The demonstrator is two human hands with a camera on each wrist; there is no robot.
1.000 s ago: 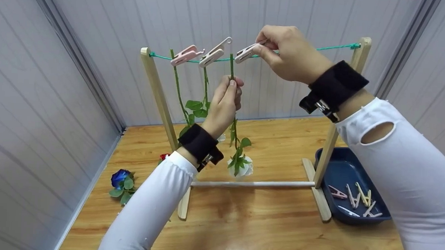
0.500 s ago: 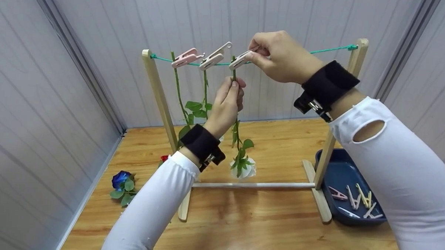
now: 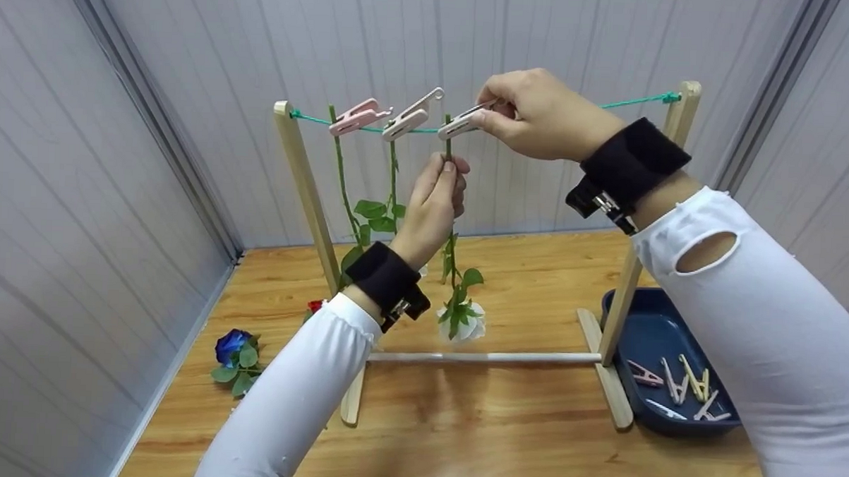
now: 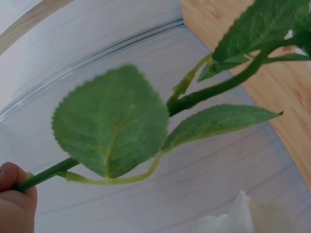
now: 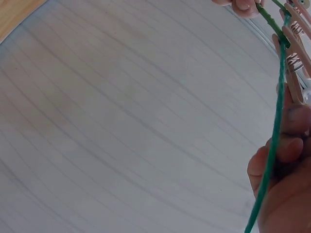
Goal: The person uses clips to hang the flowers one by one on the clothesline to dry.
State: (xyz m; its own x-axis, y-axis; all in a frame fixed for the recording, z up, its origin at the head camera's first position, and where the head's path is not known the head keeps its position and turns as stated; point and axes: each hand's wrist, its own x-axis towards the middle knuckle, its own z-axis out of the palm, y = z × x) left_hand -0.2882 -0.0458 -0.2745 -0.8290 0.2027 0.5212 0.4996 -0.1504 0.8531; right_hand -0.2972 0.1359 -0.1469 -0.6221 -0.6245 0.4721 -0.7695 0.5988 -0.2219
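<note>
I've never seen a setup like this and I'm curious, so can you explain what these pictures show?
There's no machine here, just a person's two bare hands, with a black band on each wrist. The wide picture comes from a camera on the head, looking forward and down; the other two come from cameras on the left and right wrists. The left hand pinches the stem of a white flower, which hangs head down. The right hand holds a pale clothespin near that stem's top, at a green cord strung across a wooden frame. Two other stems hang from clothespins. On the table, a blue flower lies at the left, and a dark blue basin holding spare clothespins stands at the right.
</note>
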